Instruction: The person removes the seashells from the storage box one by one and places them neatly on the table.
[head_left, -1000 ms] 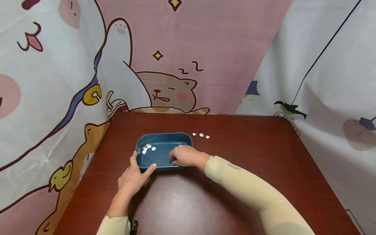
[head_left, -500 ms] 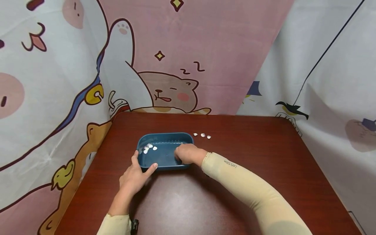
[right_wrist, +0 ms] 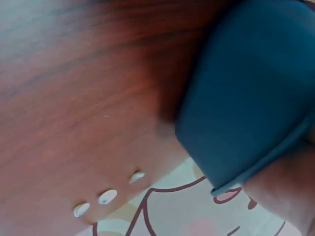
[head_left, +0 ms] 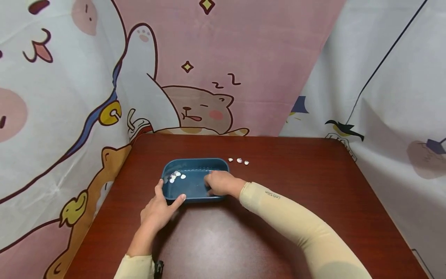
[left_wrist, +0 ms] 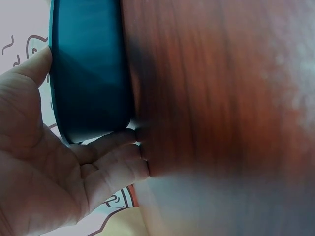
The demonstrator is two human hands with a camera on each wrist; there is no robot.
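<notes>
A rectangular blue tray [head_left: 191, 198] stands on the table with several small white seashells [head_left: 177, 175] at its left end. My left hand [head_left: 156, 209] holds the tray's front left corner, with the thumb on the front rim and the fingers along the left end. In the left wrist view, that thumb meets the rim while the other fingers [left_wrist: 115, 169] lie at the end wall. Inside the tray's right part is my right hand [head_left: 221, 183], fingers bent downward. Its fingertips are mostly hidden, so I cannot see what they hold. The right wrist view shows mainly the tray's outer wall [right_wrist: 246, 98].
Three small white shells [head_left: 239, 160] lie in a row on the table behind the tray's right corner. The reddish-brown wooden table [head_left: 296, 170] extends to the right and front. A cartoon-printed cloth [head_left: 251, 77] hangs behind and at both sides.
The right hand has shifted slightly to the right inside the tray, and its fingers have moved a little. The left hand, tray and visible shells stay put.
</notes>
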